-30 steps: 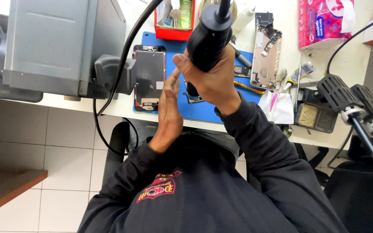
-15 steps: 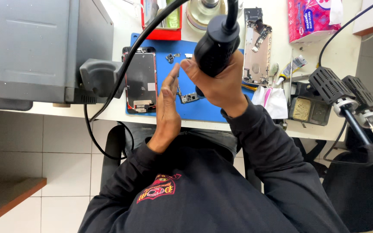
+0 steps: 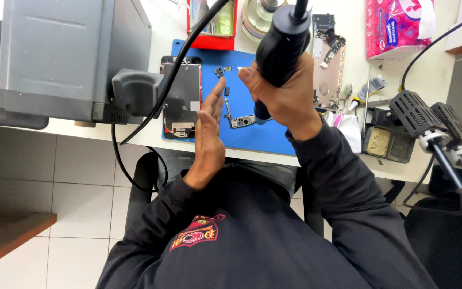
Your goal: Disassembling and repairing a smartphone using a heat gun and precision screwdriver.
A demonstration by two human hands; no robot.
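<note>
The hot-air handle [image 3: 280,45] is gripped by the right hand [image 3: 282,93] above the circuit board [image 3: 240,119] (left hand [image 3: 209,131] held open beside it).

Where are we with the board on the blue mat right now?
Done: the phone is apart, with the screen panel and rear housing laid aside. In hand: the right hand grips the black hot-air handpiece above the circuit board on the blue mat; the left hand is open beside it. Left: the parts are not reassembled.
</note>
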